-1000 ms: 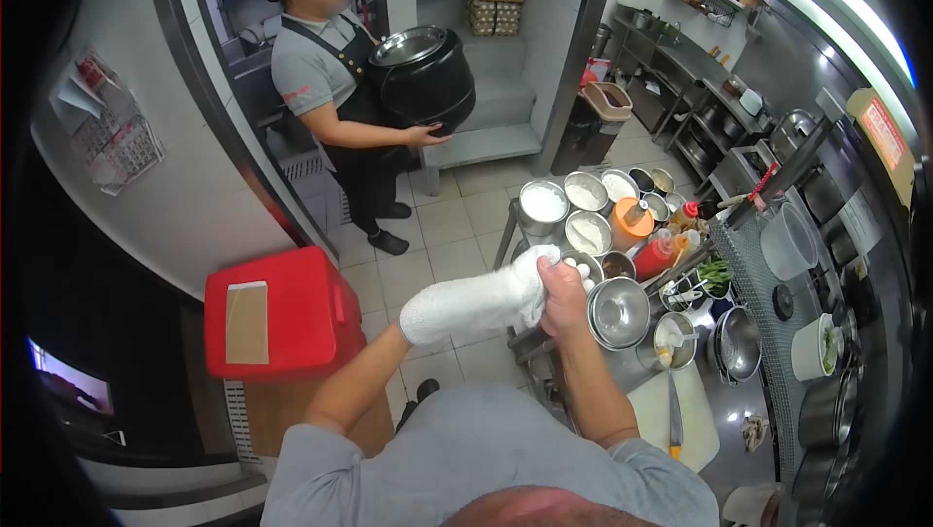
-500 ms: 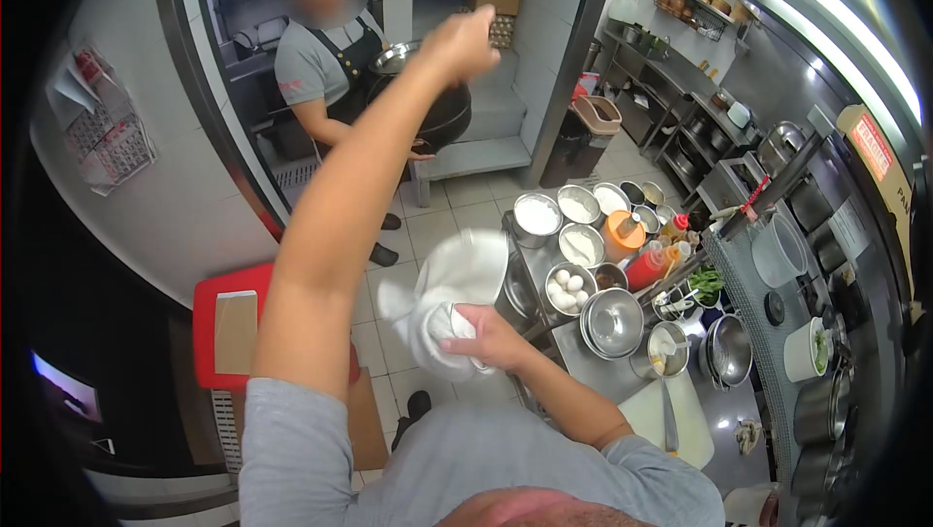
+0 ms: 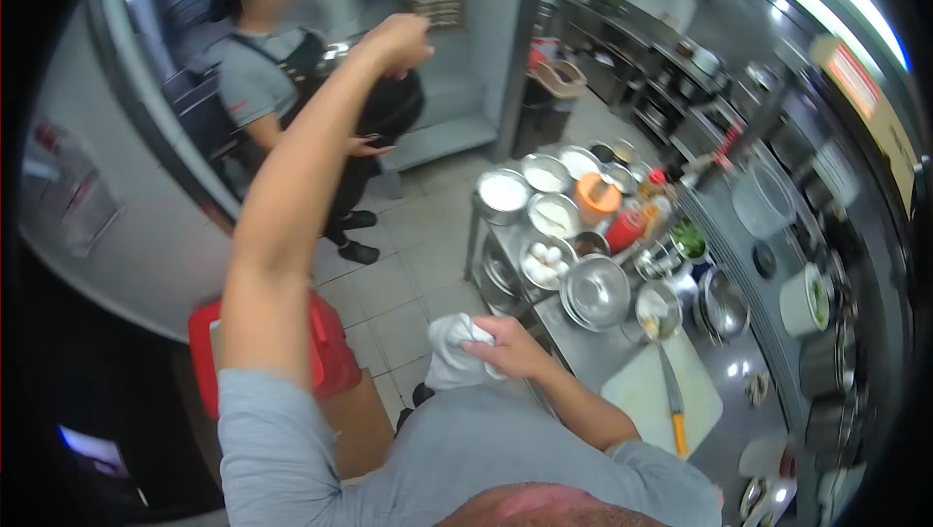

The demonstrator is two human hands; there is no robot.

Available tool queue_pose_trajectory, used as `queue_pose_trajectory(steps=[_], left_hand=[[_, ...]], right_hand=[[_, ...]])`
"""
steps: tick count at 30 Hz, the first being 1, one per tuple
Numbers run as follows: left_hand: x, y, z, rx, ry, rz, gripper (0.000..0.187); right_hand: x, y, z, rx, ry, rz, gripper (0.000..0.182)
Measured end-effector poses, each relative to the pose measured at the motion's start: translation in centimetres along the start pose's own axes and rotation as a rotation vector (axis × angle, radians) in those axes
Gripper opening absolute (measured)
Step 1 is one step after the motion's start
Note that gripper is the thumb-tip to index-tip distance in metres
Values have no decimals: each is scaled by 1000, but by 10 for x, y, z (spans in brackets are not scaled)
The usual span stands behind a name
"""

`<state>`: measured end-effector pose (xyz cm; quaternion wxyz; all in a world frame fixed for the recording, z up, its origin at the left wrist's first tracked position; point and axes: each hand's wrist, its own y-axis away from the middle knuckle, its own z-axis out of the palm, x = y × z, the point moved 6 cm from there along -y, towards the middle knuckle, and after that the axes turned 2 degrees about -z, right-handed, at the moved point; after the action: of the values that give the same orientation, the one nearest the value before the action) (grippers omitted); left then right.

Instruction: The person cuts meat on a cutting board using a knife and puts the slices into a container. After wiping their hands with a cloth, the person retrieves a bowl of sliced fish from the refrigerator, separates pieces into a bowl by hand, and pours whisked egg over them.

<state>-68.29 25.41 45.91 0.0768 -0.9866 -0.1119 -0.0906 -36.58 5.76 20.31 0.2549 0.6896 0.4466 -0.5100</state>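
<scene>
My right hand (image 3: 509,346) is closed on a bunched white cloth (image 3: 455,350), held low in front of my grey shirt at the left edge of the counter. My left arm is stretched far out ahead. At its end my left hand (image 3: 398,43) is curled with fingers folded in; whether it holds anything I cannot tell. In this view it overlaps a large dark pot (image 3: 397,104) carried by a co-worker (image 3: 267,70) who stands beyond it. Closest to my right forearm are stacked steel bowls (image 3: 597,292) and a white cutting board (image 3: 632,396).
A knife (image 3: 673,396) with a yellow handle lies on the board. The steel counter (image 3: 573,338) also bears a bowl of eggs (image 3: 544,263), several bowls of white powder (image 3: 504,192) and a red squeeze bottle (image 3: 625,230). A red container (image 3: 330,342) stands at my left.
The white cloth, spread and swinging before, now hangs as a compact bundle in my right hand. My view has turned, shifting the co-worker and counter leftward. My left arm stays raised.
</scene>
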Motion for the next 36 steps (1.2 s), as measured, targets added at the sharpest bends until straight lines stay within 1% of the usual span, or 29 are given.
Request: queue_pose_trajectory(steps=[1, 2, 3, 4, 5, 6, 7, 9, 11, 12, 13, 15, 16, 18, 19, 20, 21, 23, 24, 25, 27, 28, 29, 30, 33, 34, 35, 36], left_hand=[[12, 11, 16, 26, 157, 186, 50], [32, 43, 33, 11, 425, 330, 56], [45, 71, 57, -54, 593, 454, 64], [68, 116, 72, -319, 803, 403, 71], [79, 145, 89, -317, 731, 570, 82], [94, 171, 107, -332, 773, 628, 84], [111, 194, 125, -347, 819, 677, 87], [135, 215, 174, -520, 994, 645, 74], [133, 199, 201, -622, 1086, 520, 62], [134, 190, 209, -671, 1126, 455, 56], [141, 183, 183, -532, 1099, 515, 39], [142, 169, 145, -445, 689, 539, 31], [145, 164, 132, -352, 654, 624, 30], [161, 160, 106, -196, 642, 760, 28], [174, 159, 90, -154, 597, 807, 28], [187, 162, 75, -175, 599, 824, 32], [200, 165, 63, -194, 602, 838, 36], [224, 172, 45, -220, 544, 944, 43], [232, 173, 39, -228, 513, 988, 47], [238, 170, 36, -260, 473, 1004, 50], [238, 161, 31, -317, 398, 995, 56], [235, 157, 33, -388, 423, 924, 55], [231, 156, 35, -400, 408, 918, 54], [227, 157, 37, -434, 435, 890, 53], [217, 170, 57, -551, 553, 847, 46], [217, 177, 58, -539, 587, 845, 43], [212, 180, 60, -505, 603, 850, 43], [207, 183, 61, -535, 624, 826, 42]], right_hand=[[-7, 5, -9, 34, 2, -26, 24], [-16, 5, -19, 74, 6, -58, 24], [-26, 4, -31, 113, 14, -93, 25], [-36, 7, -45, 185, 23, -128, 25], [-48, 6, -61, 256, 36, -173, 26], [-60, 4, -76, 319, 54, -218, 26], [-73, 2, -90, 405, -6, -309, 25], [-90, -1, -112, 476, -51, -314, 24], [-86, 0, -132, 412, 124, -288, 23], [-90, 9, -141, 449, 94, -248, 26], [-91, 20, -150, 547, 48, -267, 26], [-90, 39, -164, 738, -46, -312, 28], [-80, 45, -164, 731, -198, -258, 25], [-73, 54, -153, 459, -20, -107, 21], [-66, 58, -147, 321, 67, -31, 20], [-53, 57, -144, 223, -37, -6, 20], [-52, 62, -152, 341, -162, -59, 21], [-64, 69, -170, 569, -416, -166, 22], [-43, 77, -189, 632, -252, -64, 23], [-42, 79, -195, 703, -513, -204, 19], [-55, 93, -202, 679, -516, -150, 25], [-60, 97, -200, 543, -297, -119, 31], [-63, 101, -194, 402, -77, -102, 37], [-58, 100, -182, 287, -50, -48, 47], [-30, 98, -160, 233, -93, 59, 48], [-26, 93, -158, 252, 15, -44, 51], [-24, 93, -158, 255, 46, -73, 52], [-24, 92, -158, 258, 77, -101, 54]])
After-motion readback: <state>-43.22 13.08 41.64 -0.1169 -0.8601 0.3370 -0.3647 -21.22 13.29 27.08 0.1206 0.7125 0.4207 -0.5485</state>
